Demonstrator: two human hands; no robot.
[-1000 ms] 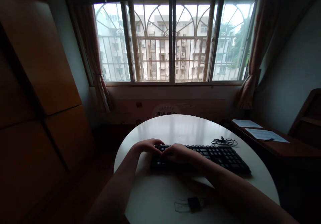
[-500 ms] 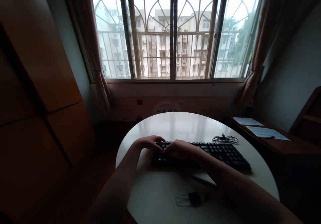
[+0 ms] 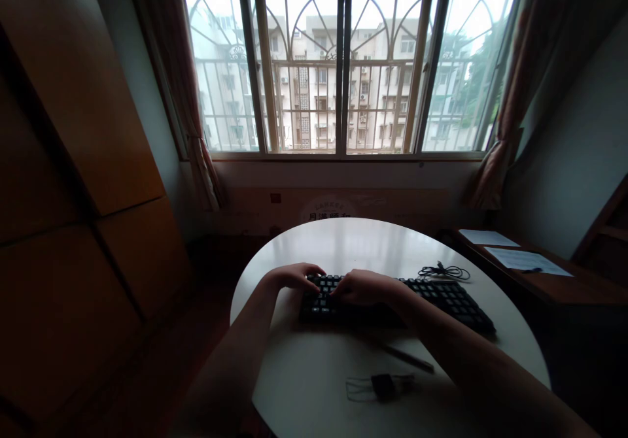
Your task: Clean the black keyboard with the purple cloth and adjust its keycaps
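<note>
A black keyboard lies across the white round table. At its left end my left hand rests with thumb and fingers apart around the corner, gripping the keyboard's edge. My right hand is over the keys just to the right, its fingers curled and pinched close to the keys; anything between the fingertips is too small to make out. Nearer to me lie a small black tool with wire loops and a thin dark stick, the latter partly in shadow.
A coiled black cable lies behind the keyboard's right part. To the right, a brown side table holds paper sheets and a pen. A wooden cabinet stands on the left, a barred window behind.
My right hand has moved slightly right, uncovering more keys between the hands. The thin stick shows more beside my right forearm. The whole view has shifted a little.
</note>
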